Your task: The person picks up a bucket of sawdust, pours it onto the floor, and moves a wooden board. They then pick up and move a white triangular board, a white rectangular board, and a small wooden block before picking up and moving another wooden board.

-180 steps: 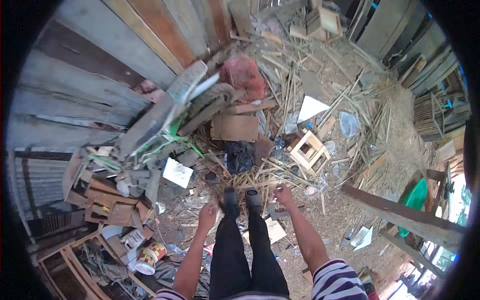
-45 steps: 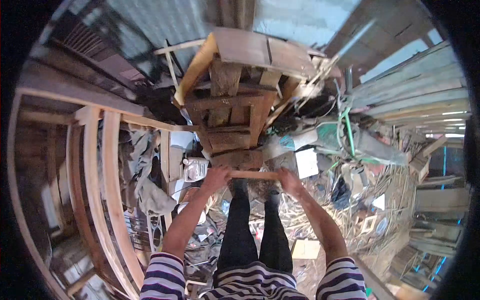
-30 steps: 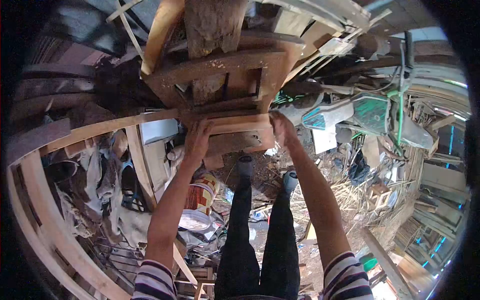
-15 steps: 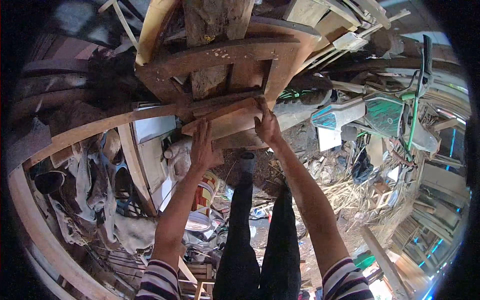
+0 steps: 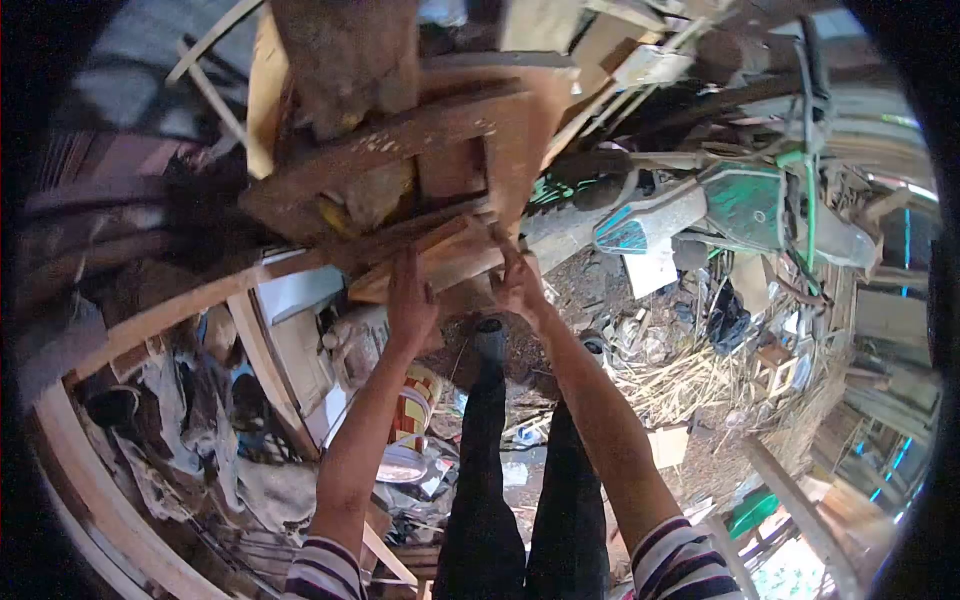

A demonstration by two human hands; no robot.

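Note:
A flat brown wooden board [image 5: 445, 262] lies slanted at the foot of a stack of rough wooden frames [image 5: 400, 150]. My left hand [image 5: 410, 300] rests flat on the board's lower left part, fingers spread. My right hand [image 5: 518, 285] grips the board's right end, fingers curled over its edge. Both arms reach up from striped sleeves above my dark trousers and shoes [image 5: 490, 340].
A paint can [image 5: 408, 420] stands on the ground left of my legs. Curved wooden rails [image 5: 150, 320] and hanging rags fill the left. A green and white motorbike [image 5: 740, 210] is at the right, with bamboo scraps [image 5: 690, 380] littering the ground.
The view has tilted and blurred a little. The board has swung to a steeper slant, and both hands have slid down along it; my left hand sits higher on it than before.

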